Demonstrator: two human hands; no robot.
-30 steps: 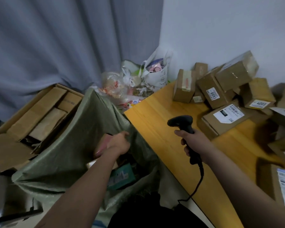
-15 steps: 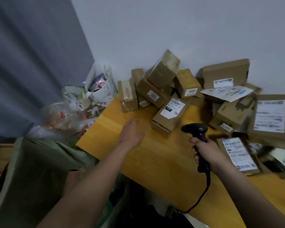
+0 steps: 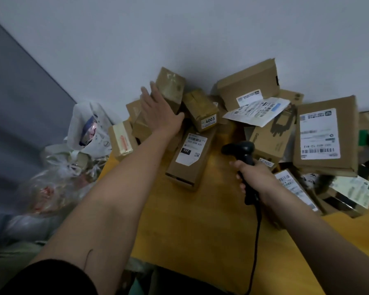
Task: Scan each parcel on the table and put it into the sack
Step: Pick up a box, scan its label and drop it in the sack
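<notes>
From the head view, your left hand [image 3: 158, 111] lies with straight fingers against a tall brown cardboard parcel [image 3: 170, 88] atop the pile on the yellow wooden table [image 3: 200, 220], while your right hand [image 3: 256, 177] grips the one black handheld barcode scanner [image 3: 241, 152]. Readable labels: "4003" on a small brown box [image 3: 200, 109] and "032" on a long flat carton [image 3: 190, 158]. Of the sack, only a green edge [image 3: 13, 260] shows at the lower left.

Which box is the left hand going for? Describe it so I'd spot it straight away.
Start at the heap of cardboard boxes against the white wall at the back of the yellow table. At the heap's left end, the left hand lies against a tilted brown box. Unlike its neighbours, it sticks up highest there and shows no white label.
</notes>
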